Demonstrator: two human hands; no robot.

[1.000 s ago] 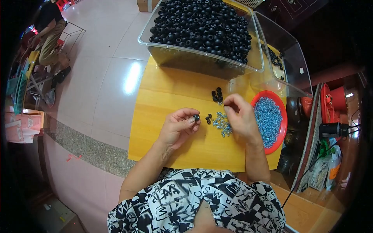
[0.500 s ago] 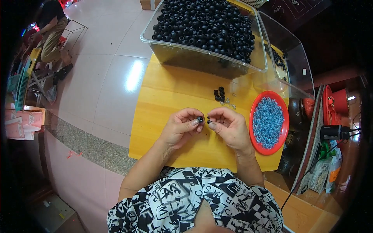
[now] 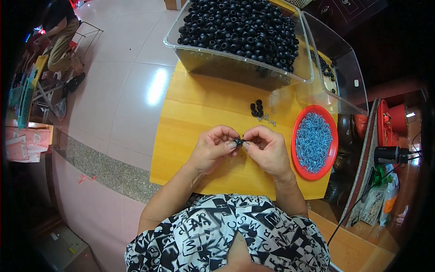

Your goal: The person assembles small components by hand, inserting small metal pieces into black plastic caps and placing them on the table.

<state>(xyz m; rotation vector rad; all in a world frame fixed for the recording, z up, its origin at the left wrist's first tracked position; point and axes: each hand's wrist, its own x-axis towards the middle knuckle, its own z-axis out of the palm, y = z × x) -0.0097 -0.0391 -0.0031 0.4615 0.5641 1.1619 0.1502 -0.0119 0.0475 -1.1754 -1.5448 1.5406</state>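
Observation:
Between the thumb and fingers of my left hand (image 3: 213,147) is a round black hollow piece (image 3: 237,142), its opening toward the right. My right hand (image 3: 268,148) pinches a tiny dark part right at that opening; its exact kind is too small to make out. The fingertips of both hands nearly meet above the yellow table (image 3: 181,118). Just beyond them lie several loose black hollow pieces (image 3: 257,109) and a few small clear pieces (image 3: 266,119). To the right of my right hand is a red oval plate (image 3: 335,138) heaped with small bluish clear pieces (image 3: 312,143).
A large clear bin (image 3: 235,61) full of black hollow pieces (image 3: 240,27) stands at the table's far side. Beside it is a second clear bin (image 3: 351,86) with a few black pieces. Shelves with a black device (image 3: 389,155) are at right. Another person (image 3: 63,41) sits far left.
My right hand has come left, bringing its tiny dark part against the black piece in my left hand. A gap between them has closed.

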